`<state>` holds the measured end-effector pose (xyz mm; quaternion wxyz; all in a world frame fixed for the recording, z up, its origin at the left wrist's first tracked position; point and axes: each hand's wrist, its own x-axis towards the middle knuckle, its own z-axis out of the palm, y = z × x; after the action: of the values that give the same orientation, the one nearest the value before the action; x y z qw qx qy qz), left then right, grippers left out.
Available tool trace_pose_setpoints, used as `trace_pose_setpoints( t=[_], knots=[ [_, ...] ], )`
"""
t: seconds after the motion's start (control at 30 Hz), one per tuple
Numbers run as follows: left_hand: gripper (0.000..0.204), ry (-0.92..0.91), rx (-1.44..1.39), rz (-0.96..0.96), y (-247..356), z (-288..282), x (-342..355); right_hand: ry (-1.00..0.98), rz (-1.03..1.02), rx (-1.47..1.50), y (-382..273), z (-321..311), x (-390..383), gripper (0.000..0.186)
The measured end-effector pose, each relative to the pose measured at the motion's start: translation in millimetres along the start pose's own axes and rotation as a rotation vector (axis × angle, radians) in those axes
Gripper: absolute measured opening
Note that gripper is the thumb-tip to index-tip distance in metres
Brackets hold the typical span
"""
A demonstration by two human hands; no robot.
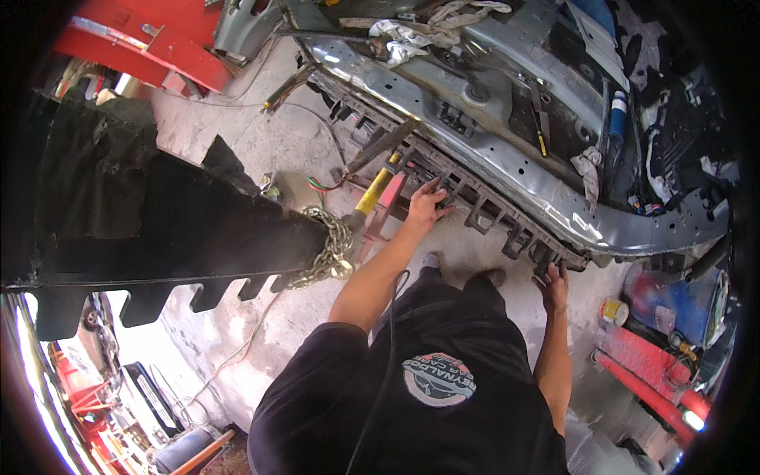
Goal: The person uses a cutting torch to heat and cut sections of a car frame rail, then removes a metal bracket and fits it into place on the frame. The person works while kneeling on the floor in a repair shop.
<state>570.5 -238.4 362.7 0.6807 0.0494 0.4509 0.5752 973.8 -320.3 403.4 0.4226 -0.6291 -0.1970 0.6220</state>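
Note:
Along the lower edge of a bare grey car body (518, 168) runs a long dark trim strip (489, 207) with several square tabs and openings. My left hand (427, 204) is closed on the strip left of its middle, fingers bent around its near edge. At the strip's right end, my right hand (555, 290) grips the last dark tabs from below; part of its fingers is hidden. A yellow bar (377, 188) and a red stand (384, 215) are just left of my left hand.
To the left a large black toothed beam (158, 214) juts in, a chain (323, 245) wrapped round its end. Cables lie on the concrete floor (229, 317). Rags (404, 39) and a screwdriver (541, 131) rest on the body. A red jack (645, 368) stands at right.

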Motion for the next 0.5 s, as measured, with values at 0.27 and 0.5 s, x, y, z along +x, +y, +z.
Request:
trace_pose_setpoints(
  t=[0.27,0.5],
  knots=[
    [0.060,-0.031,-0.023,0.001,1,3,-1,0.031,0.011,-0.024,1,-2,6,0.065],
    [0.062,0.039,0.094,0.004,3,12,3,0.019,-0.005,-0.052,6,0,4,0.055]
  ],
)
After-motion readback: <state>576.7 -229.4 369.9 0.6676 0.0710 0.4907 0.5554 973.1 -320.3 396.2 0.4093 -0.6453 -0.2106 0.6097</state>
